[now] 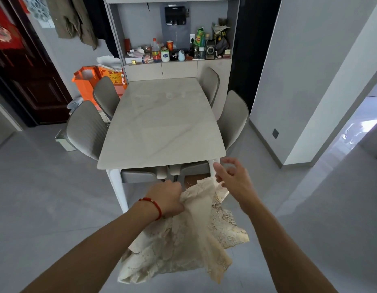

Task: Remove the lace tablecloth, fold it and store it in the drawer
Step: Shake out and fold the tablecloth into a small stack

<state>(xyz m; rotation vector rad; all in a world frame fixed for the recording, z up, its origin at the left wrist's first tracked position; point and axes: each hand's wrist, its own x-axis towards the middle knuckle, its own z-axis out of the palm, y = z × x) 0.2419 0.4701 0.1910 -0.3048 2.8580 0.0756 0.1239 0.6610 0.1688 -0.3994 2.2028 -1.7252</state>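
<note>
The person is standing at the near end of the table (162, 121), whose top is showing bare. The lace tablecloth (183, 240) is hanging in the air below and in front of the table's near edge, bunched and draping down toward the floor without clearly touching it. The left hand (168, 197) is clenching a gathered handful of the cloth's upper part. The right hand (232, 176) is hovering just beside the near right corner of the table with its fingers loosely spread; whether they are pinching a thin edge of the lace is hard to tell.

The cloth is looking light, soft and limp, so it is likely to sag and twist wherever it is unsupported, and the openwork lace could snag on fingers or on a table corner. Taking hold of two adjacent corners along one hem, one per hand, is probably the way to spread it flat for folding.

One tablecloth and one table are in view, with four chairs (86, 127) around it. No drawer is plainly showing.
</note>
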